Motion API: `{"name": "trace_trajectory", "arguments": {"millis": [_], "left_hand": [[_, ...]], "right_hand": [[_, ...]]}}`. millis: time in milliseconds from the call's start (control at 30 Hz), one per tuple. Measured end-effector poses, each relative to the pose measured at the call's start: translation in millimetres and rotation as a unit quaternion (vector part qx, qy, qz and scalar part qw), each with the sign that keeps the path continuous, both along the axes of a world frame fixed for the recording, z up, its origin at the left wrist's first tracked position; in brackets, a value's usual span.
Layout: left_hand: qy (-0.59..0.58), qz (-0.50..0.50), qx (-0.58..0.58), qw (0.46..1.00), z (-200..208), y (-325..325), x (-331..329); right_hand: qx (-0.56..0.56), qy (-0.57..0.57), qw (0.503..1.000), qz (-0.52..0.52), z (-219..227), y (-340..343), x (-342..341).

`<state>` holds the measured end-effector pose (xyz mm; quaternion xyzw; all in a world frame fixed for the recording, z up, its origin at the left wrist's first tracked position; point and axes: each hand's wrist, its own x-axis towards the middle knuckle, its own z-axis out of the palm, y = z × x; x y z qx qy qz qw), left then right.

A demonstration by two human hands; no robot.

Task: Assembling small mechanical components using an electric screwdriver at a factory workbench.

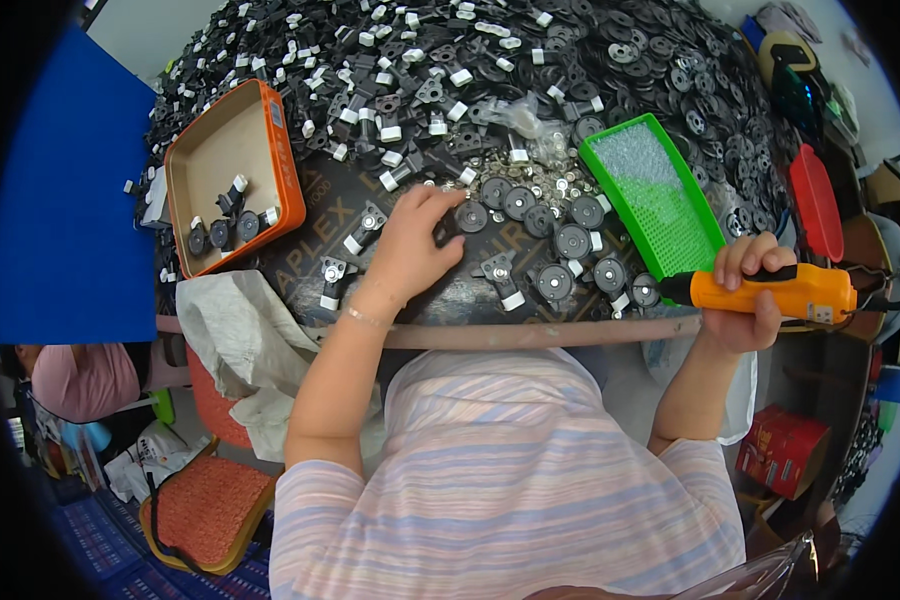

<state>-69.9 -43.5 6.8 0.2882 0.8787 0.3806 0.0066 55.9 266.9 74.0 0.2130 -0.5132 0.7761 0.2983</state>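
Observation:
My right hand (748, 295) is wrapped round an orange electric screwdriver (805, 293), held level with its black tip pointing left. The tip is by the near end of a green perforated tray (705, 232) holding many small clear or silvery pieces. My left hand (415, 245) is curled over the table, with a dark plastic part (444, 233) partly hidden between thumb and fingers. Just beside the fingertips is a black wheel (471, 216). Black brackets with white ends, one a bracket (502, 279), and several wheels, one a wheel (554, 282), lie between my hands.
A big heap of black brackets and discs (660, 50) covers the far side. Small metal pieces (560, 185) are scattered before it. On the left, an orange-rimmed tray (288, 170) holds a few wheeled parts. A red tray (818, 205) is at the right. Pale sacking (235, 325) hangs over the near edge.

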Motion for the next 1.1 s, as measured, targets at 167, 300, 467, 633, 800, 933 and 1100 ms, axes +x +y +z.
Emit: {"name": "trace_trajectory", "arguments": {"millis": [167,300,467,633,800,933,1100], "left_hand": [[-0.051,0.002,0.055,0.997,-15.0,-27.2,38.2],[0.006,0.018,0.019,1.0,-22.0,-31.4,50.4],[-0.036,0.044,0.067,0.996,-21.7,-25.6,48.7],[-0.075,-0.001,0.125,0.989,-10.6,5.0,52.6],[-0.044,-0.024,0.105,0.993,-16.9,24.1,50.9],[-0.038,-0.03,0.102,0.994,-15.7,26.1,51.8],[-0.062,-0.03,0.109,0.992,-17.7,29.6,53.8]], "right_hand": [[-0.002,-0.003,1.0,-0.001,-0.5,-2.1,-2.9],[0.002,0.003,1.0,0.008,0.5,-6.9,-7.7],[0.006,0.006,1.0,0.011,-0.1,-8.6,-6.0],[0.0,0.007,1.0,0.007,0.3,-9.8,-2.6],[0.006,0.011,1.0,0.01,1.7,-7.6,-1.2],[0.005,0.011,1.0,0.01,0.7,-2.8,-0.5],[0.01,0.017,1.0,-0.011,2.8,4.1,-0.4]]}}
